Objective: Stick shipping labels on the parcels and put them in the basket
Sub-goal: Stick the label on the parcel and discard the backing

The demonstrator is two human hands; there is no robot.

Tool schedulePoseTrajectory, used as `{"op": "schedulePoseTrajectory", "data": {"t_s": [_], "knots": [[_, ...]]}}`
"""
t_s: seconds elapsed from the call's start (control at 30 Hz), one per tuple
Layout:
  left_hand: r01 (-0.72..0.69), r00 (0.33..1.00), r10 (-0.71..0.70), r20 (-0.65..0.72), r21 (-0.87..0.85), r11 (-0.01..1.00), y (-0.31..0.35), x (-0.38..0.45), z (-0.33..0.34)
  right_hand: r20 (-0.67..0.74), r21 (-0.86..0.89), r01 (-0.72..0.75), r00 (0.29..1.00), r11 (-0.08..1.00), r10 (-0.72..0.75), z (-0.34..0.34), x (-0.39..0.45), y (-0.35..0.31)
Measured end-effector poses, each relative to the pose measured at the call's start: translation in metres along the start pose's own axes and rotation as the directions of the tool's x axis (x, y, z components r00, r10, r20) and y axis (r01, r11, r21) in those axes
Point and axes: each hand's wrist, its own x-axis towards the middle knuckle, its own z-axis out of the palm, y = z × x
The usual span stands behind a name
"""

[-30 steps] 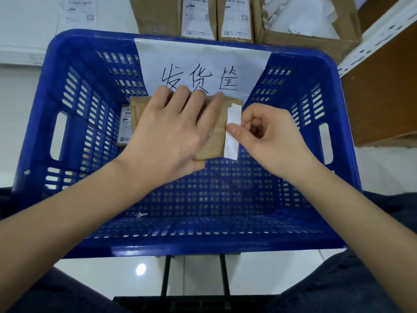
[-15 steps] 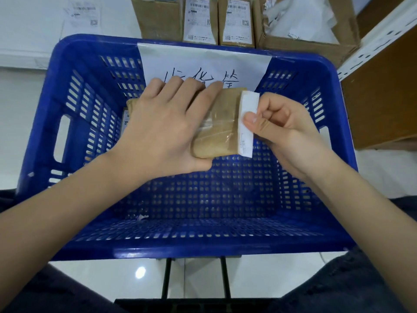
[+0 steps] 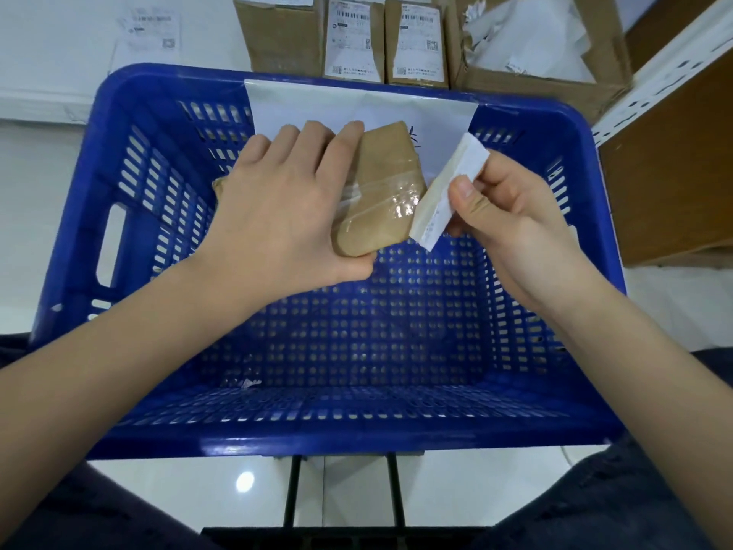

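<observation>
So the parcel (image 3: 380,200) is a small flat brown cardboard box, tilted, with a strip of shiny clear tape running across its top face, and it's up in the air over the far half of the blue basket (image 3: 131,216) rather than lying on the bottom. The left hand (image 3: 285,216) grips it from above, fingers curled over the far edge and thumb tucked under the near corner, so most of the box's left side is covered. The right hand (image 3: 511,228) pinches a white label (image 3: 448,192) between thumb and fingers right at the parcel's right edge; the label looks folded or partly peeled, with a cream backing layer showing, and I can't tell if it's actually stuck down. A bit of brown shows left of the wrist, can't tell what it is. Counting stuff: 1 basket with perforated walls and a white paper sign (image 3: 357,109) with handwriting on its far wall, 1 parcel in hand, 3 labelled brown boxes (image 3: 353,37) standing in a row behind the basket, 1 open carton (image 3: 543,45) full of white paper scraps to their right, and 1 loose printed sheet (image 3: 146,33) on the white surface at the upper left.
</observation>
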Motion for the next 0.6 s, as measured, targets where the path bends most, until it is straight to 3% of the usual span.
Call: {"op": "schedulePoseTrajectory", "data": {"t_s": [0.43, 0.6], "knots": [[0.059, 0.998, -0.06, 0.002, 0.04, 0.997, 0.0007, -0.0002, -0.0036, -0.027, 0.137, 0.077, 0.997, 0.988, -0.074, 0.002, 0.0004, -0.0013], [-0.001, 0.996, -0.014, 0.082, 0.184, 0.983, -0.0036, -0.0034, 0.0008, -0.051, 0.212, 0.117, 0.993, 0.97, -0.108, -0.0013, 0.0005, -0.0076]]}}
